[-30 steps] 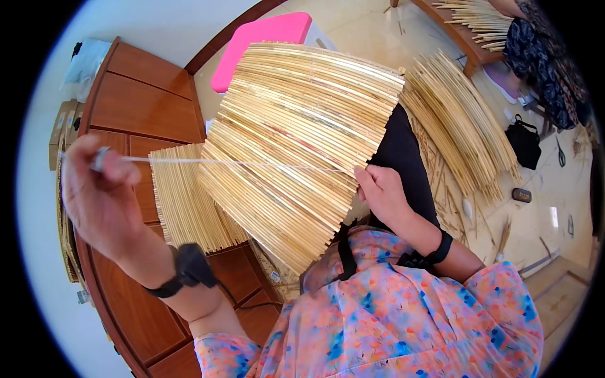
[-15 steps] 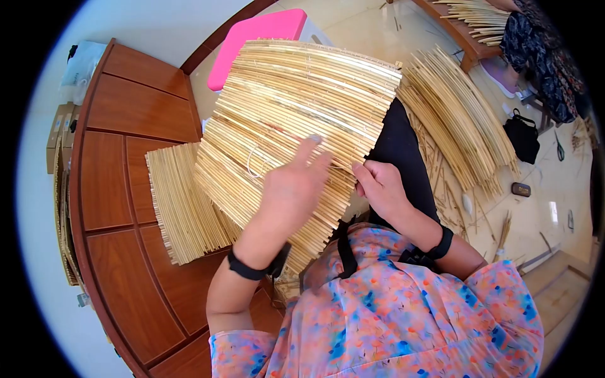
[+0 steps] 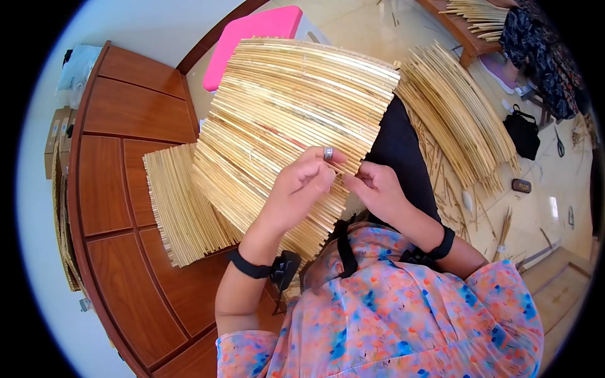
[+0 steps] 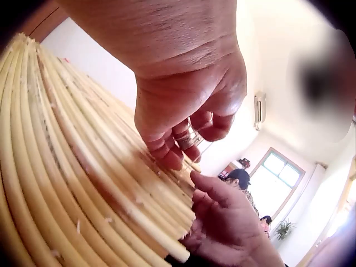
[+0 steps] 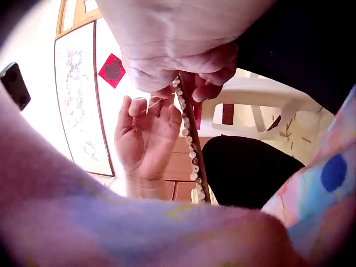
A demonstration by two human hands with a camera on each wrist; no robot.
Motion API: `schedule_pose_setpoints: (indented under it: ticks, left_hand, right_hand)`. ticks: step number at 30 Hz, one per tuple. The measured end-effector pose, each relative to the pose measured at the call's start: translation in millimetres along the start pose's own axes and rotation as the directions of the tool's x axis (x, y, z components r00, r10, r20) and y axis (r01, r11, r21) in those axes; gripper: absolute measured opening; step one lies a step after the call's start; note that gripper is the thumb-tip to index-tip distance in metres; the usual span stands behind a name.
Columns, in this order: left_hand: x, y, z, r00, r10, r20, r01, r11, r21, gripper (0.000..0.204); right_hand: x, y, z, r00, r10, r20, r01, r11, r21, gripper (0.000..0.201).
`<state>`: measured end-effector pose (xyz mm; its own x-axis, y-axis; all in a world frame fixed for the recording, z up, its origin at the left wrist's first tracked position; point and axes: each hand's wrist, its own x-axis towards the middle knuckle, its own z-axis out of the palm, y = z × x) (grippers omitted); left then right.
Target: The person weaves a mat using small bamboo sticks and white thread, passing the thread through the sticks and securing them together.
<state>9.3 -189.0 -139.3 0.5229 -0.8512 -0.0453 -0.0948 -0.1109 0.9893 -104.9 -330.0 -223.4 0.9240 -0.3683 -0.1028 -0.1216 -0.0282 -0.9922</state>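
A mat of thin yellow reeds (image 3: 283, 107) stands tilted over my lap. My left hand (image 3: 309, 179), a ring on one finger, curls its fingers at the mat's lower right edge. Its fingertips (image 4: 178, 153) press on the reeds (image 4: 67, 167). In the right wrist view the left hand (image 5: 146, 133) pinches a fine pale thread (image 5: 151, 102) at its fingertips. My right hand (image 3: 368, 183) faces it and pinches the same edge of cut reed ends (image 5: 189, 144) from the other side. The two hands almost touch.
A smaller reed mat (image 3: 179, 208) lies on the brown wooden cabinet (image 3: 126, 113) to the left. A pink stool (image 3: 252, 31) stands behind. A long bundle of reeds (image 3: 460, 120), a black bag (image 3: 523, 135) and scissors (image 3: 559, 143) lie on the floor at right, near another person (image 3: 542, 44).
One second ago my left hand was far out left, pulling a taut thread from the mat. It swung back to the mat's edge and now meets the right hand, which stayed put.
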Motion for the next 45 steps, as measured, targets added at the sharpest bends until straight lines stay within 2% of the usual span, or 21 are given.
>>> schedule_pose_setpoints:
  ticks: [1,4,7,10,13,16,19,22,25,28,31,34,37,40,43,45]
  left_hand:
    - [2,-3,4,0.998,-0.042,-0.04,0.038,0.995,-0.095,0.026]
    - [3,-16,5,0.989,-0.138,-0.06,0.1,0.903,-0.418,0.029]
    - [1,-12,0,0.994,-0.071,-0.089,0.016,0.862,-0.507,0.03]
    - [-2,8,4,0.991,-0.025,-0.131,-0.018,0.947,-0.322,0.026]
    - [-3,17,12,0.999,-0.017,-0.048,0.01,0.989,-0.148,0.023]
    - [-4,17,14,0.999,0.01,-0.038,-0.012,0.998,-0.07,0.021]
    - [-7,13,9,0.995,-0.002,-0.098,-0.004,0.998,-0.069,0.021]
    - [-3,11,6,0.993,0.004,-0.118,-0.024,0.986,-0.166,0.023]
    - [3,4,0,0.996,-0.016,-0.09,-0.004,0.977,-0.215,0.025]
    - [4,2,-1,0.995,-0.039,-0.087,0.012,0.959,-0.284,0.027]
    - [5,4,0,0.996,-0.049,-0.07,0.026,0.954,-0.298,0.027]
    - [6,8,3,0.996,-0.076,-0.052,0.058,0.958,-0.28,0.026]
    - [1,12,4,0.995,-0.086,-0.052,0.075,0.98,-0.183,0.025]
    - [-9,17,5,0.992,-0.1,-0.077,0.098,0.995,-0.037,0.023]
    - [-14,17,4,0.999,-0.014,-0.032,0.013,1.0,-0.029,0.019]
    - [-15,24,8,0.999,-0.025,-0.035,0.025,1.0,0.006,0.017]
  right_hand:
    - [0,-5,-1,1.0,0.014,0.019,-0.014,0.999,-0.038,0.035]
    - [4,12,14,1.0,0.01,-0.026,-0.007,0.994,0.11,0.034]
    - [-1,-1,19,0.99,0.125,-0.057,-0.101,0.942,0.32,0.033]
    - [-5,-12,12,0.976,0.218,-0.029,-0.207,0.955,0.212,0.032]
    - [-7,-17,10,0.976,0.208,-0.058,-0.193,0.961,0.198,0.032]
    - [-5,-9,14,0.972,0.191,-0.133,-0.166,0.97,0.178,0.033]
    - [-7,-11,15,0.967,0.114,-0.227,-0.096,0.992,0.085,0.032]
    - [-8,-16,8,0.959,0.048,-0.278,-0.068,0.996,-0.065,0.032]
    - [-7,-14,2,0.972,0.001,-0.236,-0.035,0.99,-0.139,0.031]
    - [-9,-19,7,0.967,-0.019,-0.253,-0.001,0.997,-0.079,0.031]
    - [-6,-15,7,0.963,-0.044,-0.267,0.008,0.991,-0.133,0.03]
    - [-6,-17,6,0.974,-0.033,-0.224,0.003,0.991,-0.136,0.03]
    - [-5,-22,9,0.958,-0.088,-0.274,0.037,0.982,-0.187,0.03]
    - [-9,-25,11,0.958,-0.007,-0.286,-0.041,0.986,-0.162,0.03]
    - [-12,-29,10,0.949,-0.076,-0.305,0.009,0.977,-0.215,0.029]
    - [-12,-25,9,0.942,-0.075,-0.327,0.015,0.983,-0.181,0.028]
